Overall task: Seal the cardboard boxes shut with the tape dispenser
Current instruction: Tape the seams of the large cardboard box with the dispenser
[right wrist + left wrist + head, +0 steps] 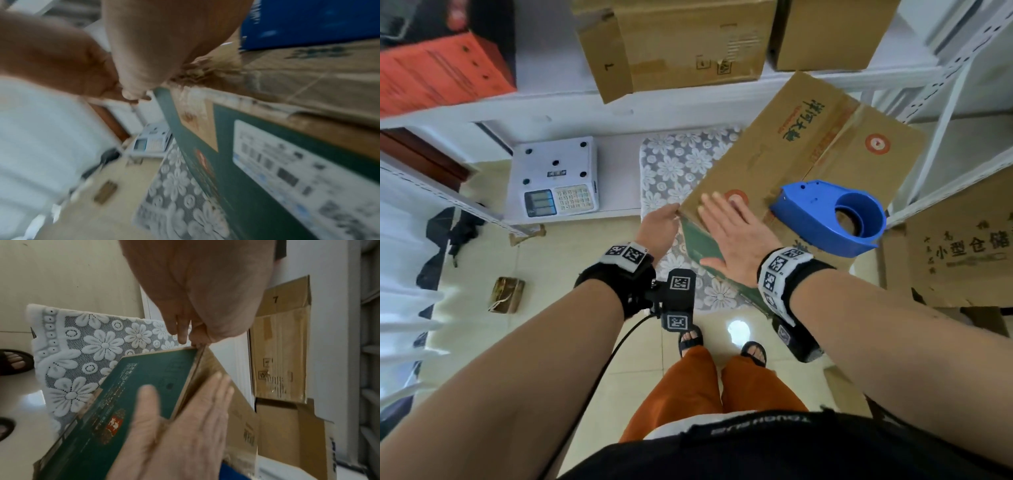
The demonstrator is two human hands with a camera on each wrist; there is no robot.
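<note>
On the cardboard box [784, 161], the blue tape dispenser [828, 219] sits just beside the flat, spread right hand [736, 236]; the left hand [659, 228] pinches its corner.

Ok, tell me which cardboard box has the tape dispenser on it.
The green-sided box under both hands, tilted on the floral mat; the blue tape dispenser sits on its top. The others stand on shelves.

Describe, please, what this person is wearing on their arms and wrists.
Both forearms are bare, without sleeves. Each wrist carries a black strap topped by a white band of square black-and-white markers. A black camera block with similar markers sits by the left wrist, trailing a black cable.
</note>
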